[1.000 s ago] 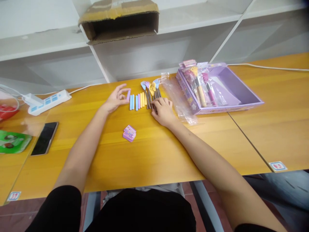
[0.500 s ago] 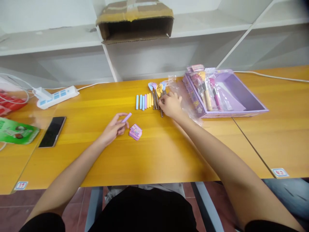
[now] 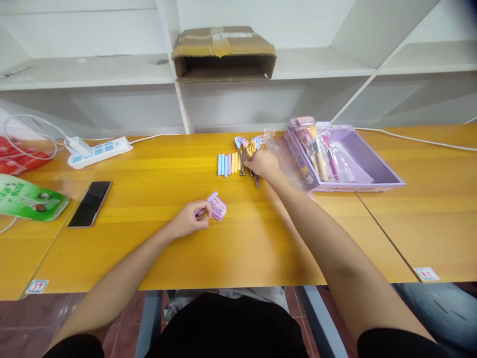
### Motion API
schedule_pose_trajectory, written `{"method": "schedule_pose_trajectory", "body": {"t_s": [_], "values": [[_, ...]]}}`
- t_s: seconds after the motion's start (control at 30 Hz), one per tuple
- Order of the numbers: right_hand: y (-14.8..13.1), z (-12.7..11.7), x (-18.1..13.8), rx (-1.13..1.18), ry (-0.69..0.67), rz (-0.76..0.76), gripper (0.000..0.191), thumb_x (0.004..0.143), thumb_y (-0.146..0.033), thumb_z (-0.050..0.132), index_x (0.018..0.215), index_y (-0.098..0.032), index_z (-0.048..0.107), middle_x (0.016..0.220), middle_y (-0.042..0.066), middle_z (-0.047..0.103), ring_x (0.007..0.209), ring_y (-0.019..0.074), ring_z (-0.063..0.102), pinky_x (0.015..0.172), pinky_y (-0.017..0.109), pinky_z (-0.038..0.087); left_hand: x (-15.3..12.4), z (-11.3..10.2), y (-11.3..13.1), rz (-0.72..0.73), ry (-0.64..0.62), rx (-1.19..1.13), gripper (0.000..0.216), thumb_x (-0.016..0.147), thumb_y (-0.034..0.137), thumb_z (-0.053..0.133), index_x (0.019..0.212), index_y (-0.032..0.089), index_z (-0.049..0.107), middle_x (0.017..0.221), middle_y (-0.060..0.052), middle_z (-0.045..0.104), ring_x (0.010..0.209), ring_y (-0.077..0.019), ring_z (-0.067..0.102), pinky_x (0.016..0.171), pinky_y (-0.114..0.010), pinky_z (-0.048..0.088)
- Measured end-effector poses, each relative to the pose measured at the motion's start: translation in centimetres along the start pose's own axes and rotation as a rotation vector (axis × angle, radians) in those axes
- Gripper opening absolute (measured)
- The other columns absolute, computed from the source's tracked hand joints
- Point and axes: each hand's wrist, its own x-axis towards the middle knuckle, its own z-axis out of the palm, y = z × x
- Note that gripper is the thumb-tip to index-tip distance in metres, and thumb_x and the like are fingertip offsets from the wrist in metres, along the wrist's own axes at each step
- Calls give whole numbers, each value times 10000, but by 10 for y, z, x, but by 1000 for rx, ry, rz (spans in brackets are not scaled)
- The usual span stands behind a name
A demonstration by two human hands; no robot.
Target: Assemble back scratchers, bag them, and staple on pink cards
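My left hand (image 3: 191, 221) is closed round a small purple stick and rests against a little stack of pink and purple cards (image 3: 218, 205) on the yellow table (image 3: 238, 238). Farther back, my right hand (image 3: 262, 163) is curled over a bunch of small metal-stemmed tools with coloured heads (image 3: 246, 149); what its fingers grip is hidden. A row of pastel sticks (image 3: 228, 163) in blue, pink and yellow lies just left of those tools.
A purple tray (image 3: 372, 169) with wrapped items and a crumpled clear bag (image 3: 283, 154) sit at the right. A power strip (image 3: 99, 152), a black phone (image 3: 90, 204), green and red packets lie at the left. A cardboard box (image 3: 223, 52) stands on the white shelf.
My left hand took a purple stick from the row and drew it back toward me to the card stack. My right hand stayed on the tools. The camera tilted up.
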Motion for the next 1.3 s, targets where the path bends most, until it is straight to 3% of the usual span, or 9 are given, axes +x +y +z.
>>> {"method": "schedule_pose_trajectory", "body": {"t_s": [0.2, 0.33, 0.43, 0.53, 0.6, 0.73, 1.03, 1.3], "values": [[19, -12, -12, 297, 127, -9, 252, 860, -376, 712, 695, -195, 651, 725, 112, 711, 838, 282, 713, 768, 342, 517, -7, 7, 7, 25, -63, -34, 76, 710, 182, 662, 783, 187, 643, 868, -2, 576, 659, -100, 404, 604, -238, 295], [32, -10, -50, 583, 154, -58, 338, 927, -510, 613, 742, -232, 568, 631, 19, 564, 605, 173, 541, 571, 296, 421, -8, 7, 13, 23, -60, -21, 80, 696, 171, 683, 774, 187, 687, 904, -20, 597, 637, -93, 391, 588, -243, 296], [31, 5, -93, 873, 60, -113, 362, 915, -611, 635, 861, -257, 582, 599, -56, 438, 498, 127, 374, 485, 270, 324, -10, 10, 21, 37, -84, -13, 95, 691, 165, 683, 773, 207, 703, 860, -10, 588, 627, -103, 396, 581, -249, 295], [25, 20, -129, 1348, -128, -146, 341, 850, -565, 776, 901, -270, 611, 571, -93, 358, 479, 110, 281, 480, 257, 232, -11, 13, 26, 36, -143, -14, 117, 694, 161, 690, 790, 222, 714, 749, 25, 496, 615, -112, 387, 587, -253, 295], [23, 25, -144, 1504, -187, -135, 316, 881, -554, 751, 869, -270, 613, 543, -90, 350, 478, 114, 261, 496, 265, 217, -11, 14, 26, 26, -137, -18, 107, 694, 160, 685, 783, 215, 707, 758, 28, 481, 601, -102, 361, 579, -254, 288], [26, 25, -155, 1563, -216, -136, 344, 940, -597, 656, 822, -278, 601, 493, -79, 326, 474, 137, 224, 520, 295, 226, -15, 11, 21, 39, -112, 12, 98, 699, 155, 663, 772, 200, 710, 859, 2, 527, 615, -90, 375, 575, -249, 308], [25, 22, -169, 1624, -449, -155, 350, 940, -550, 649, 749, -261, 608, 447, -77, 281, 460, 131, 189, 522, 290, 219, -30, 12, 15, 93, -346, 70, 216, 687, 73, 674, 831, 212, 757, 906, -7, 595, 675, -101, 452, 617, -242, 386], [24, 26, -171, 1727, -494, -179, 297, 957, -433, 651, 743, -227, 650, 436, -79, 291, 450, 117, 192, 500, 271, 214, -29, 10, 15, 145, -301, 33, 164, 693, 92, 661, 811, 175, 738, 912, -2, 573, 684, -82, 450, 615, -224, 374]]}}
